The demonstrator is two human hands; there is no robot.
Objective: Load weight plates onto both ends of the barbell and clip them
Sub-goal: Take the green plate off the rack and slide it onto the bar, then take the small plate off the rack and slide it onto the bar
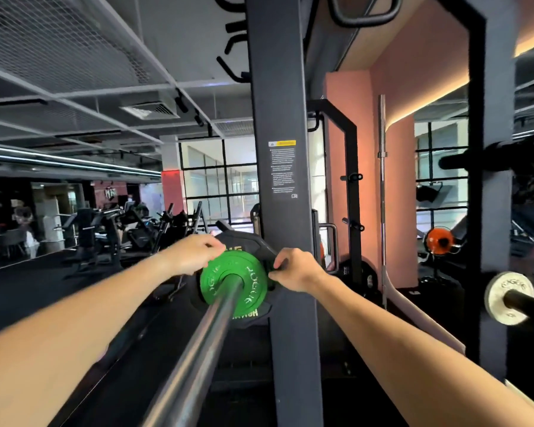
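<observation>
The green plate (233, 280) and both hands hide most of the black plate (247, 241) behind it, the left hand's (194, 255) fingertips and the right hand's (293, 269) fingertips are tucked out of sight, and the bar (198, 349) runs off the bottom edge.

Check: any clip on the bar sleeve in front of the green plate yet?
No. The barbell runs bare right up to the green plate; both hands grip the plates' edges.
</observation>
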